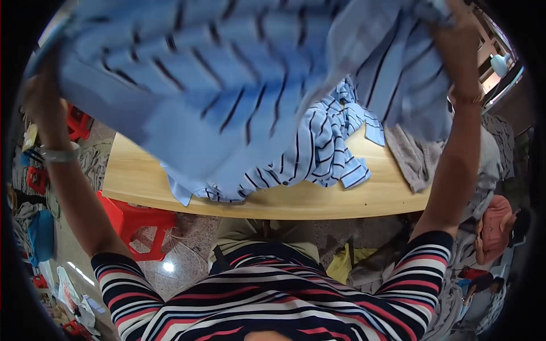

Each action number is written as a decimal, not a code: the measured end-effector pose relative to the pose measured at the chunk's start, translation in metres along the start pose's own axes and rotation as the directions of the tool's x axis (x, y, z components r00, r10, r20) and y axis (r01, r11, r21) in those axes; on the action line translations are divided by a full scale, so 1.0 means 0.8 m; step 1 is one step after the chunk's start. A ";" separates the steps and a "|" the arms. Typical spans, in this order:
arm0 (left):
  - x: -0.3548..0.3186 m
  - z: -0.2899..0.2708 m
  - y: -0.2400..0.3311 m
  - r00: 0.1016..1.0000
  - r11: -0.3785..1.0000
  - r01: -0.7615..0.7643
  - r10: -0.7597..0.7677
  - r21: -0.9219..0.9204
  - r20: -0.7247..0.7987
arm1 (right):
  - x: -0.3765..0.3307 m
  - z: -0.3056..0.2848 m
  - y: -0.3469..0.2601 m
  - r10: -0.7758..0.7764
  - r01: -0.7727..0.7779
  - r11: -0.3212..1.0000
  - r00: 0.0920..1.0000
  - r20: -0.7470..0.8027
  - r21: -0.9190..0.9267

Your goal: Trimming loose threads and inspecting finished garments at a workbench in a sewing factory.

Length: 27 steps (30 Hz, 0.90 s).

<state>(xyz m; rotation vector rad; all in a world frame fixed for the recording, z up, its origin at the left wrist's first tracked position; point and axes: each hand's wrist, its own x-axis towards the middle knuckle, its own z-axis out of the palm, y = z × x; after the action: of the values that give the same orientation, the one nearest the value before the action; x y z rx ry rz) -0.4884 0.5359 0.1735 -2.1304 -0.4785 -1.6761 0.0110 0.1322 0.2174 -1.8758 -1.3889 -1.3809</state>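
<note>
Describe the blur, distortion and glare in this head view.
Head view: the raised blue striped shirt is smeared by motion blur, and so are the left hand and right hand; the wooden table edge bows with fisheye; a bright glare spot sits on the floor; black vignette rings the frame.

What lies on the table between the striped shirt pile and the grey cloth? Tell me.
In the head view, bare wooden table separates the lower edges of the striped shirt pile and the grey cloth; higher up they nearly meet.
</note>
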 end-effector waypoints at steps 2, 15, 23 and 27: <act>-0.066 0.054 0.046 0.958 0.906 0.281 -0.248 -0.317 0.142 | -0.077 0.016 -0.048 0.086 -0.160 0.979 0.883 0.461 0.123; -0.305 0.051 0.379 0.530 0.684 0.612 0.018 -0.397 0.848 | -0.361 0.071 -0.130 0.155 -0.531 0.723 0.748 0.645 0.442; -0.337 0.046 0.338 0.339 0.563 0.786 -0.048 -0.255 0.940 | -0.377 0.106 -0.138 0.329 -0.580 0.774 0.711 0.622 0.254; -0.269 0.030 0.316 0.159 0.286 0.946 0.000 -0.153 0.987 | -0.336 0.017 -0.107 0.538 -0.633 0.742 0.759 0.366 0.222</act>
<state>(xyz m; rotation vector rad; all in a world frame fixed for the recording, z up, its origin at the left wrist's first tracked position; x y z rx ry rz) -0.3935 0.3226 -0.0638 -4.0914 -1.1659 -0.6288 -0.0600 0.0531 -0.0439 -2.0666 -0.9142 -0.5372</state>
